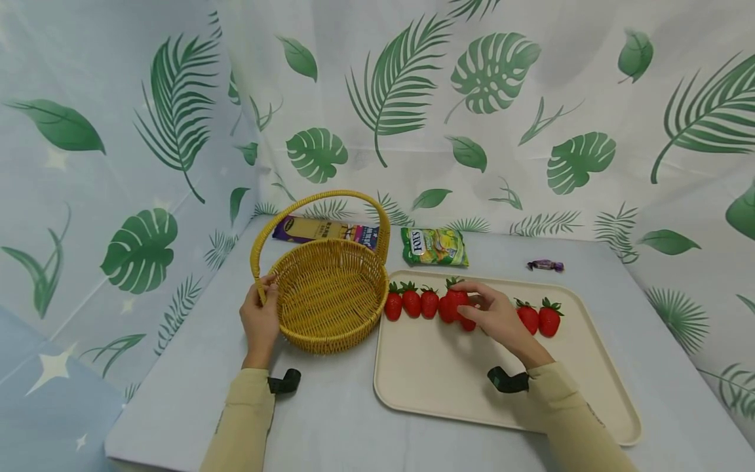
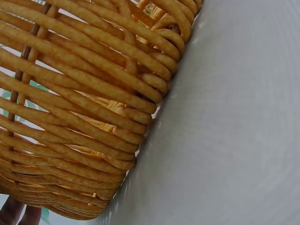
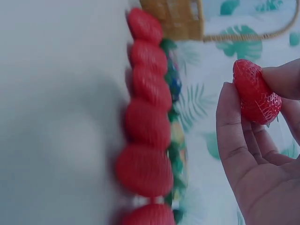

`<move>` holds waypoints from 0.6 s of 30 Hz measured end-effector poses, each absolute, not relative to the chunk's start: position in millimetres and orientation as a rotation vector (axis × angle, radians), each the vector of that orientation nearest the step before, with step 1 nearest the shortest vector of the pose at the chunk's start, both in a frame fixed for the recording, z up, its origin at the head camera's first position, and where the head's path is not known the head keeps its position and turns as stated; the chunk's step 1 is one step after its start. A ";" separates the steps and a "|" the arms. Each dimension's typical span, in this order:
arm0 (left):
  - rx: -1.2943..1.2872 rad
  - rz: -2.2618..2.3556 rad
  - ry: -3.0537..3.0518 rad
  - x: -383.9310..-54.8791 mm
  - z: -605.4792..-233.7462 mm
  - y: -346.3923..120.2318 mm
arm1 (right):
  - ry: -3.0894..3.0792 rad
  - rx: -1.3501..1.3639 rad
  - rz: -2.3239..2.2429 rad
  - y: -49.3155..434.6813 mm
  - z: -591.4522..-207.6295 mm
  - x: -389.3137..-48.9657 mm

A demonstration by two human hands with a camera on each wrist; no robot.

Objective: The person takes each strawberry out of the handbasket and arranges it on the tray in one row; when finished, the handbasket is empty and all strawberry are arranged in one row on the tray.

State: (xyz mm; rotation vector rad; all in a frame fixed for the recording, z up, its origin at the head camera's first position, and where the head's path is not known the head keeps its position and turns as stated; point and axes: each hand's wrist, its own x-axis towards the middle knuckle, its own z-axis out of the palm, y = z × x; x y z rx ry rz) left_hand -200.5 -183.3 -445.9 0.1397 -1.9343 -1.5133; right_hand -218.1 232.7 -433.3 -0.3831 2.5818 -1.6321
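On the left of the table stands a yellow woven basket (image 1: 333, 339) with a tall arched handle. My left hand (image 1: 261, 322) grips its left side where the handle meets the rim; the left wrist view shows the basket wall (image 2: 79, 108) and a bit of fingers at the lower corner. Between thumb and fingers my right hand (image 1: 501, 320) pinches a red strawberry (image 3: 253, 91), lifted above the cream tray (image 1: 448, 387). Several more strawberries (image 1: 411, 301) lie in a row along the tray's far side, and two (image 1: 550, 321) are right of my hand.
Behind the basket lies a purple and tan packet (image 1: 324, 229). A green Fox's candy bag (image 1: 435, 247) sits beyond the tray, with a small purple wrapped candy (image 1: 545, 265) farther right. Leaf-printed cloth walls (image 1: 389, 98) close off the back and sides.
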 end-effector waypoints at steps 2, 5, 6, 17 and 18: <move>0.140 -1.522 -1.939 -199.8 -445.0 -183.2 | 2.613 -0.352 -1.637 242.0 -433.2 -215.1; 0.139 -1.535 -1.936 -200.4 -445.4 -183.4 | 2.668 -0.329 -1.649 254.4 -432.6 -210.2; 0.138 -1.536 -1.933 -200.7 -445.6 -183.6 | 2.686 -0.320 -1.655 258.1 -433.0 -208.9; 0.146 -1.552 -1.943 -200.5 -446.0 -183.8 | 2.664 -0.181 -1.919 295.3 -448.5 -195.8; 0.149 -1.556 -1.941 -200.2 -446.1 -183.9 | 2.670 -0.170 -1.931 298.3 -450.2 -195.4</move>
